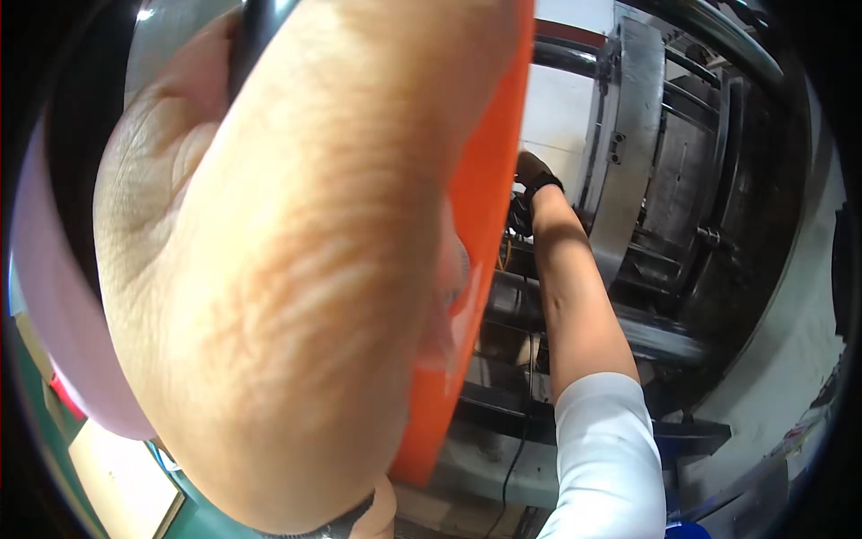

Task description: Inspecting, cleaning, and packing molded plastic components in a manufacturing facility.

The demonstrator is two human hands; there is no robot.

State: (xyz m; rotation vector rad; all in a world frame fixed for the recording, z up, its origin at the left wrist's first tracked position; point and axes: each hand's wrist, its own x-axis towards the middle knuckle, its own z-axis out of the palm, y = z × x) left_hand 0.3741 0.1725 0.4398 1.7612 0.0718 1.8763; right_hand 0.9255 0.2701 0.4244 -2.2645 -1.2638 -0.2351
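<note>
Your left arm (269, 269) fills most of the view. It is raised close to the camera, bent at the elbow, with the forearm running up toward the top edge. Your left hand is out of view above the frame, so the state of its fingers cannot be told.

Directly behind that arm stands an orange panel (485, 198). It runs from the top edge down to the lower centre, upright and slightly tilted, with its right edge exposed. Whether the arm touches the panel cannot be told.

Your right arm (584, 305) extends from the lower edge, in a white sleeve (611, 458), up into the machine (682, 180) — a heavy steel assembly of plates and round bars on the right side of the view. Your right hand (530, 171) sits just beside the panel's right edge, at the left side of a grey steel plate (628, 135). A dark band circles the wrist (543, 186). The hand is seen from behind and is small in the view; its fingers are hidden, so you cannot tell whether they are apart or clamped on anything.

A dark cable (521, 431) hangs down below the right arm — near the sleeve.
</note>
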